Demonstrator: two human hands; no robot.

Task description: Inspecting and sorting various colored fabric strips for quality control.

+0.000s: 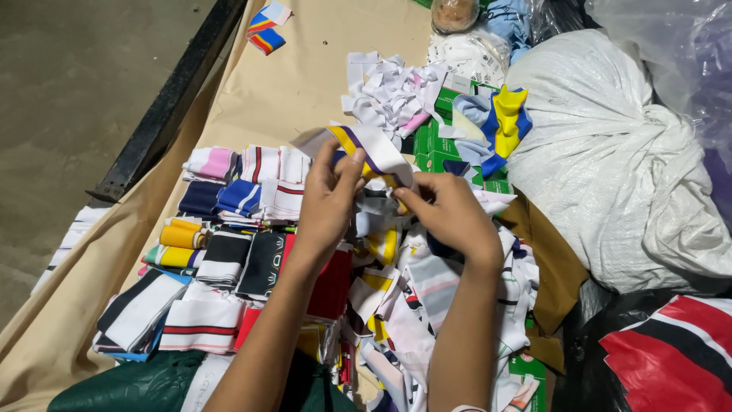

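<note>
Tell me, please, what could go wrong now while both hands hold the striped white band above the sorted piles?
1. The left hand and right hand hold the white band with yellow and purple stripes over a loose heap of mixed pieces; if it slips, it may get lost there.
2. The folded stacks lie close beside the left forearm; a sideways move could topple them.
3. The big white sack presses near the heap and may push pieces together.

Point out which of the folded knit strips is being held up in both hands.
The white strip with yellow and purple stripes, pinched between the left hand and right hand; the other strips lie stacked or heaped on the table.
</note>
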